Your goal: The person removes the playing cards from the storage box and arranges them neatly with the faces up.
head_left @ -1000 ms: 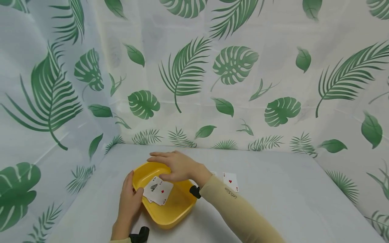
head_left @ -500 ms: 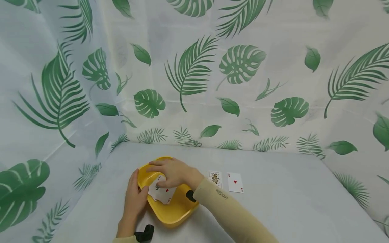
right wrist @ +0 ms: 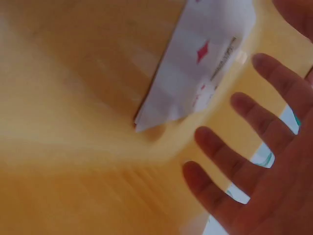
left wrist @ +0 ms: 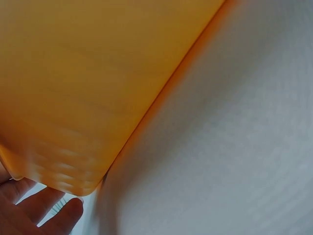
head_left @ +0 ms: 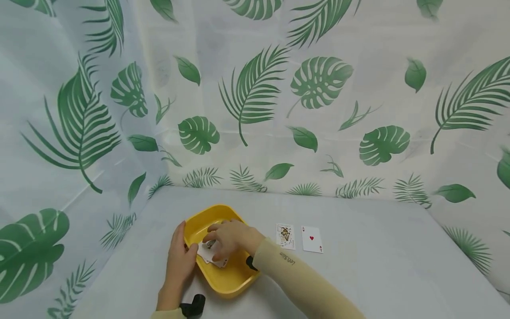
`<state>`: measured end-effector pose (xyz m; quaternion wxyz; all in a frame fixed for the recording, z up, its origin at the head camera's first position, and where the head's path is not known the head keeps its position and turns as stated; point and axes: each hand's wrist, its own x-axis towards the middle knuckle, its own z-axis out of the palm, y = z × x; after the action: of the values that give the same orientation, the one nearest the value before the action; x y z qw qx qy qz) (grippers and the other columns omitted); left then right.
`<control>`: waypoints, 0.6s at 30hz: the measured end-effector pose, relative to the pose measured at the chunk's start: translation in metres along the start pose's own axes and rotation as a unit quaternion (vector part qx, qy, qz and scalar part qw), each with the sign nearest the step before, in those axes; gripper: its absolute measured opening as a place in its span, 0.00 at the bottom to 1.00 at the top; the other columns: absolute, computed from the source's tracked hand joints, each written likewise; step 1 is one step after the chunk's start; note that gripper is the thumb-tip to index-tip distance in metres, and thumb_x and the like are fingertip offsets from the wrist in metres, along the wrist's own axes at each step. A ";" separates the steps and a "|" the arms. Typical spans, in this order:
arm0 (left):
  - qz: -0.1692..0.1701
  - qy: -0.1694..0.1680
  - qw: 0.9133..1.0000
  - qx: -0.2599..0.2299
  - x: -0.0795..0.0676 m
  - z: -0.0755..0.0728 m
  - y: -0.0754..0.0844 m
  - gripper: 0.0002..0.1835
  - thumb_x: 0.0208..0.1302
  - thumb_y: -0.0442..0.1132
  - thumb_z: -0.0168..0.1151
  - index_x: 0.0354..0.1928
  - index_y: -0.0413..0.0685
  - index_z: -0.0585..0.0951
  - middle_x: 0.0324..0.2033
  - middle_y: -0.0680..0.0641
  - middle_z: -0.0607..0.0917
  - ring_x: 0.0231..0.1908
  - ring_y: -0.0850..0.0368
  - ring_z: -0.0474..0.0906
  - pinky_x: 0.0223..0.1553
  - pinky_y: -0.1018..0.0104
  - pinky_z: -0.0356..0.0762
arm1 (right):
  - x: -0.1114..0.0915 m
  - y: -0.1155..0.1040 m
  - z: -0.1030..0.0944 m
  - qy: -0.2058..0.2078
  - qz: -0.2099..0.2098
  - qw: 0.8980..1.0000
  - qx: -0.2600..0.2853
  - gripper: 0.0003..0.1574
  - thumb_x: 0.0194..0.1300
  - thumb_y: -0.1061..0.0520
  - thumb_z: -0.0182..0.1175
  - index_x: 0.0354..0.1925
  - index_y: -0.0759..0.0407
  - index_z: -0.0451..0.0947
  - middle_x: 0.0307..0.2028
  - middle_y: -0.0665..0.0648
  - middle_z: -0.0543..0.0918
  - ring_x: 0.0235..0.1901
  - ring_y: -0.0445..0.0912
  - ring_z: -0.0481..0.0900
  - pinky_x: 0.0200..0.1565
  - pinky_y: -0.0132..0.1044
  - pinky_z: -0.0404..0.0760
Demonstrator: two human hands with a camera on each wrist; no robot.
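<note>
A yellow plastic basin (head_left: 231, 283) stands on the table in the head view. My left hand (head_left: 179, 261) grips its left rim, thumb at the edge and fingers along the outer wall; in the left wrist view fingers (left wrist: 61, 215) show past the basin's corner. Inside lie several playing cards (head_left: 210, 257) in a loose pile against the left side. My right hand (head_left: 231, 239) reaches into the basin over the pile and partly hides it. In the right wrist view its fingers (right wrist: 220, 154) are spread, apart from a card (right wrist: 195, 63) with a red diamond.
To the right of the basin, a joker card (head_left: 285, 236) and an ace of hearts (head_left: 312, 239) lie face up side by side on the white table (head_left: 370, 266). A white leaf-print curtain (head_left: 255, 110) encloses the back and sides.
My right hand has come down from above the basin to just over the card pile, its fingers bending more. The joker card came out from behind the right arm. My left hand keeps its grip.
</note>
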<state>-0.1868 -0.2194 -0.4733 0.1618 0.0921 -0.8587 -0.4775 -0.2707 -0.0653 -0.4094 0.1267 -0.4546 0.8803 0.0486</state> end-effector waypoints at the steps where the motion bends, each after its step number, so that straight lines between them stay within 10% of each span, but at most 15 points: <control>1: 0.002 0.000 1.000 -0.001 0.000 0.000 0.000 0.40 0.63 0.29 0.51 0.78 0.36 0.53 0.76 0.35 0.56 0.74 0.38 0.53 0.72 0.41 0.52 | 0.000 0.000 0.001 -0.004 0.004 1.000 -0.002 0.36 0.60 0.33 0.67 0.66 0.29 0.75 0.69 0.43 0.69 0.63 0.47 0.70 0.65 0.46 0.69; 18: -0.004 0.003 1.000 -0.006 0.001 0.002 -0.002 0.40 0.63 0.30 0.51 0.78 0.38 0.54 0.76 0.37 0.56 0.73 0.41 0.55 0.72 0.43 0.54 | 0.003 -0.007 0.010 -0.011 0.024 0.999 -0.045 0.48 0.53 0.22 0.65 0.71 0.24 0.66 0.66 0.44 0.69 0.52 0.47 0.69 0.49 0.38 0.75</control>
<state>-0.1883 -0.2190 -0.4755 0.1631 0.0960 -0.8547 -0.4834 -0.2647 -0.0694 -0.4196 0.1148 -0.4379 0.8865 0.0959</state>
